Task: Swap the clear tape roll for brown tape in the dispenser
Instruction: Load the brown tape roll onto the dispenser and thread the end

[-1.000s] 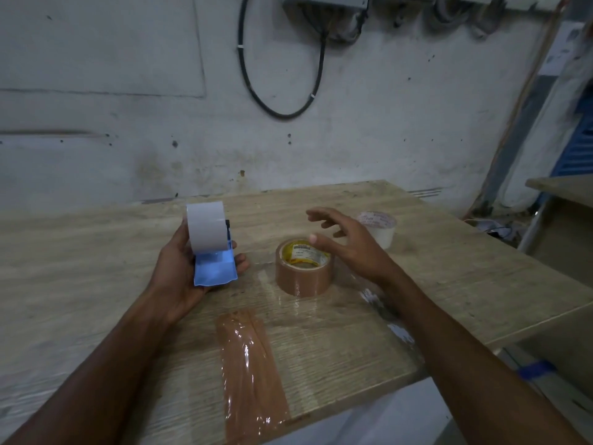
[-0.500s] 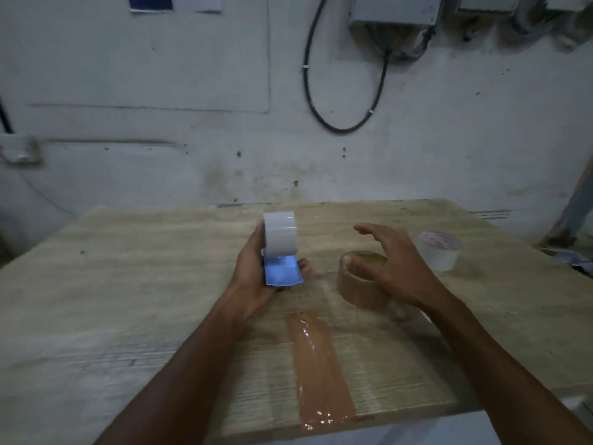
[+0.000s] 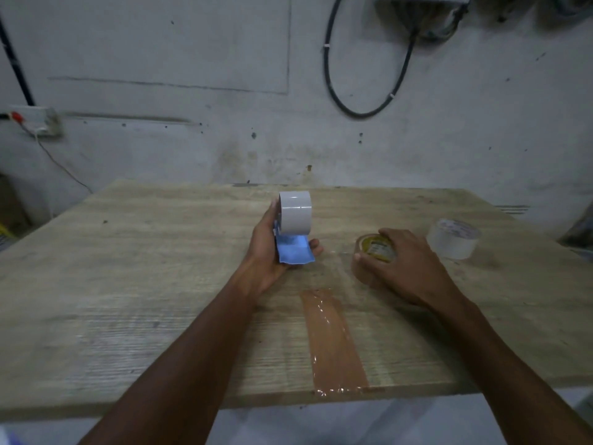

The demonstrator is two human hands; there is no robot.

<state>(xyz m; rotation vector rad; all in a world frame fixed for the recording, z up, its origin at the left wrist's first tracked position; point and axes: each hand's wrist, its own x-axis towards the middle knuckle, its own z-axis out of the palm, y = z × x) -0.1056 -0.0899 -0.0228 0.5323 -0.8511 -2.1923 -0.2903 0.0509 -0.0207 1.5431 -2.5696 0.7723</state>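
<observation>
A pale, stained wall (image 3: 192,146) fills the upper half of the view, with a black cable (image 3: 365,101) looping down from a box near the top edge and a small switch plate (image 3: 35,120) at the far left. Below it a light wood-grain tabletop (image 3: 128,284) spreads across the frame. A strip of brown tape (image 3: 332,342) is stuck flat on its surface, running from near the middle to the front edge, where it wrinkles. Both bare forearms reach in from the bottom. The left hand (image 3: 269,252) holds the dispenser (image 3: 293,232) upright above the tabletop, its grip wrapped around the blue body with the white curved housing on top facing the camera; whether a roll sits inside it cannot be told. The right hand (image 3: 404,264) lies on top of the brown tape roll (image 3: 372,255), which rests flat on the tabletop just right of the dispenser, its grip closed over the roll with the thumb at the near left side and fingers across the yellow core label. The clear tape roll (image 3: 454,239) lies flat on the tabletop farther right, near the right hand but apart from it.
</observation>
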